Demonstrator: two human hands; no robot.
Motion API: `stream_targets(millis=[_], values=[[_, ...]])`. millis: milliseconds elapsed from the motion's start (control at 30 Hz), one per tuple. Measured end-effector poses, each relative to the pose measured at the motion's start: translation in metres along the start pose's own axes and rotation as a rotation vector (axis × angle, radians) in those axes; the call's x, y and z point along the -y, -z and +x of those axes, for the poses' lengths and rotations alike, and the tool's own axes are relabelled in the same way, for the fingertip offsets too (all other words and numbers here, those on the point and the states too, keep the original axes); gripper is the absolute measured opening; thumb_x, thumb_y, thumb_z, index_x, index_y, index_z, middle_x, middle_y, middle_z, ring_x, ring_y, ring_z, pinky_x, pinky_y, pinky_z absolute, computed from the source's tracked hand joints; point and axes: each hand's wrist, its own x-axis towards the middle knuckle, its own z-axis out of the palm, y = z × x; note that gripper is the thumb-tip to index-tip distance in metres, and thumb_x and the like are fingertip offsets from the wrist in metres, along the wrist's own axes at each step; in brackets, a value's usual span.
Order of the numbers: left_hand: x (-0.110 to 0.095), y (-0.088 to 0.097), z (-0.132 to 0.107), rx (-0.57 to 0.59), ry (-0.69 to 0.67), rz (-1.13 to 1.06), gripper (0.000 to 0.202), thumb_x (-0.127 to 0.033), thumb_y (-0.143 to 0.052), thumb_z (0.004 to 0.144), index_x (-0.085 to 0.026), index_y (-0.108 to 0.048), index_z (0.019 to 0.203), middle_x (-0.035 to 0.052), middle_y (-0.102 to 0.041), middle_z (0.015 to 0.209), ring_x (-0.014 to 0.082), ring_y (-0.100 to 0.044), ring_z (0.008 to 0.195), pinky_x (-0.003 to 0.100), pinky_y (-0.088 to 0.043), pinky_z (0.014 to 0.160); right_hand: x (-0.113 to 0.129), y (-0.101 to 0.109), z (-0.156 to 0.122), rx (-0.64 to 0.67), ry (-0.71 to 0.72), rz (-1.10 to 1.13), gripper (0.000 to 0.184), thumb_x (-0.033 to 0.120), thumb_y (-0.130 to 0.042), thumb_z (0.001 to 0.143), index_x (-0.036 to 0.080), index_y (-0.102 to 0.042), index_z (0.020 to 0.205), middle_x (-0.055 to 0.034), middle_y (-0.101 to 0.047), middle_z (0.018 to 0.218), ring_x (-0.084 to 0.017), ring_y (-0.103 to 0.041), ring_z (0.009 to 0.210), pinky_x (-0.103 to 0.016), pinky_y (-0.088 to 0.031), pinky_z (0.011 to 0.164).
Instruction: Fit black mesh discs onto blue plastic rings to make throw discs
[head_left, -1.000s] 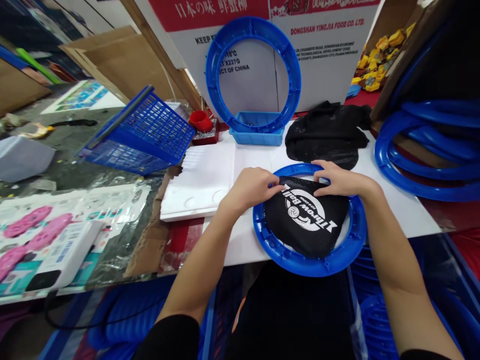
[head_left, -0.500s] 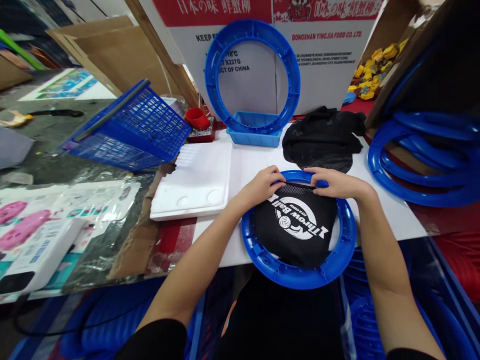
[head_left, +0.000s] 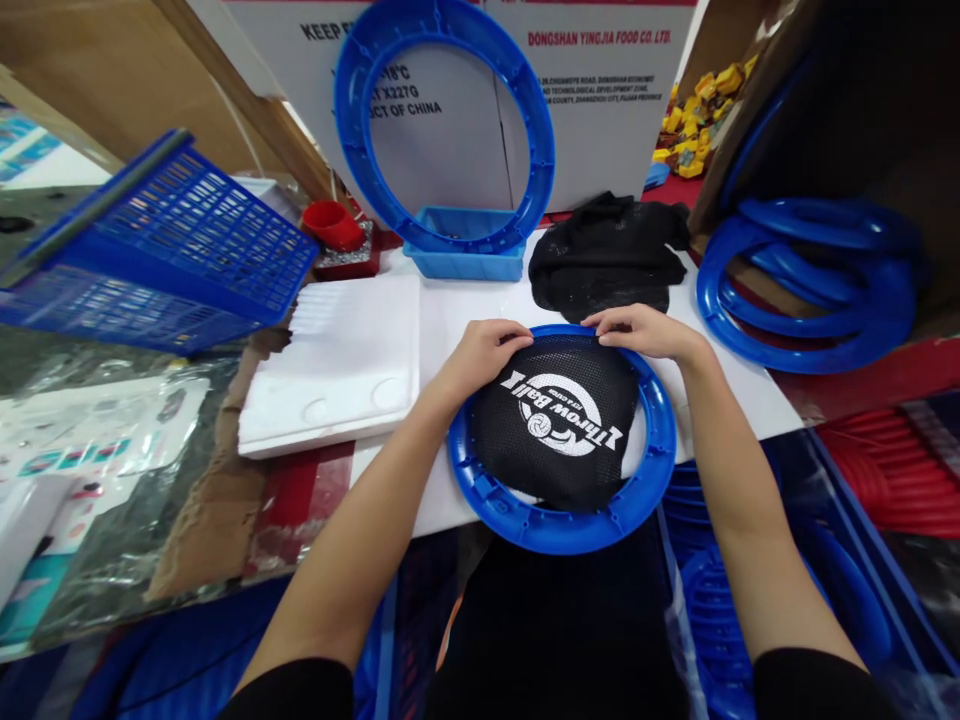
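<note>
Two narrow grips: left hand (head_left: 491, 355) and right hand (head_left: 634, 330) both pinch far edge of black printed mesh (head_left: 559, 410) at rim of blue ring (head_left: 562, 533). Ring sits between and nearer than hands, on white tabletop (head_left: 757, 405), near side overhanging. Black cloth (head_left: 607, 255) just beyond right hand; white foam slab (head_left: 337, 360) left of left hand; light-blue tray (head_left: 465, 264) beyond both.

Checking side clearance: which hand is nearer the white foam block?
Left. The left hand is right of the foam block, at the nearest blue ring; the right hand is farther right along it.
</note>
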Motion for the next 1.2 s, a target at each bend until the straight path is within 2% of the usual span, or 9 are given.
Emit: stream_targets(millis=[233,467,600,733,867,967,1067,1200], values=[[0.002,0.008,0.005,0.059,0.062,-0.052,0.024,-0.037,-0.067,0.097,-0.02,-0.084,0.097,0.007,-0.085,0.1,0.0226,-0.075,0.093,0.039,-0.059,0.093,-0.003,-0.004,0.005,0.001,-0.004,-0.139,0.024,0.04,-0.062,0.098,0.022,-0.078,0.09,-0.0075,-0.072,0.143,-0.025,-0.069,0.124,-0.046,-0.05,0.114],[0.003,0.011,0.008,0.138,0.073,-0.017,0.023,-0.024,-0.061,0.096,-0.019,-0.083,0.1,0.0081,-0.084,0.103,0.022,-0.074,0.093,0.039,-0.06,0.093,-0.003,-0.01,0.006,-0.023,-0.013,-0.287,0.024,0.033,-0.058,0.098,0.022,-0.079,0.09,-0.0083,-0.071,0.142,-0.027,-0.07,0.117,-0.046,-0.052,0.109],[0.007,0.008,0.009,0.126,-0.052,0.095,0.022,-0.019,-0.061,0.097,-0.019,-0.082,0.101,0.0093,-0.082,0.105,0.0223,-0.073,0.098,0.041,-0.059,0.097,0.0,-0.014,0.006,-0.048,-0.03,-0.366,0.028,0.031,-0.055,0.097,0.021,-0.081,0.093,-0.0104,-0.073,0.132,-0.027,-0.071,0.109,-0.045,-0.055,0.105],[0.012,0.007,0.01,0.13,-0.201,0.203,0.024,-0.017,-0.057,0.101,-0.019,-0.081,0.106,0.0115,-0.079,0.109,0.023,-0.072,0.101,0.042,-0.058,0.099,0.003,-0.012,0.003,-0.056,-0.055,-0.363,0.025,0.032,-0.059,0.096,0.023,-0.082,0.094,-0.01,-0.074,0.127,-0.029,-0.071,0.111,-0.046,-0.055,0.109],[0.01,0.007,0.008,0.137,-0.197,0.232,0.024,-0.016,-0.057,0.102,-0.018,-0.079,0.112,0.0114,-0.078,0.111,0.0234,-0.072,0.104,0.041,-0.057,0.101,0.012,-0.001,-0.009,0.022,-0.117,-0.299,0.031,0.047,-0.062,0.098,0.025,-0.082,0.092,-0.0064,-0.074,0.138,-0.031,-0.071,0.118,-0.046,-0.054,0.11],[0.002,0.009,0.003,0.1,-0.169,0.27,0.027,-0.018,-0.053,0.106,-0.018,-0.077,0.117,0.0125,-0.076,0.115,0.0242,-0.071,0.107,0.042,-0.056,0.103,0.018,0.006,-0.016,0.081,-0.161,-0.303,0.035,0.058,-0.07,0.092,0.025,-0.083,0.094,-0.0061,-0.069,0.149,-0.034,-0.07,0.124,-0.048,-0.054,0.11],[-0.007,0.009,-0.003,0.079,-0.17,0.272,0.028,-0.025,-0.05,0.11,-0.021,-0.075,0.122,0.0115,-0.075,0.121,0.0243,-0.07,0.112,0.041,-0.055,0.104,0.018,0.007,-0.018,0.075,-0.137,-0.323,0.029,0.053,-0.072,0.089,0.026,-0.081,0.091,-0.006,-0.07,0.146,-0.033,-0.071,0.12,-0.048,-0.055,0.108],[-0.009,0.006,-0.005,0.141,-0.175,0.267,0.024,-0.03,-0.057,0.108,-0.022,-0.073,0.124,0.0095,-0.077,0.125,0.0255,-0.071,0.116,0.043,-0.055,0.105,0.015,0.005,-0.017,0.045,-0.123,-0.308,0.023,0.045,-0.066,0.091,0.026,-0.077,0.089,-0.0038,-0.078,0.132,-0.03,-0.073,0.108,-0.046,-0.056,0.1]])
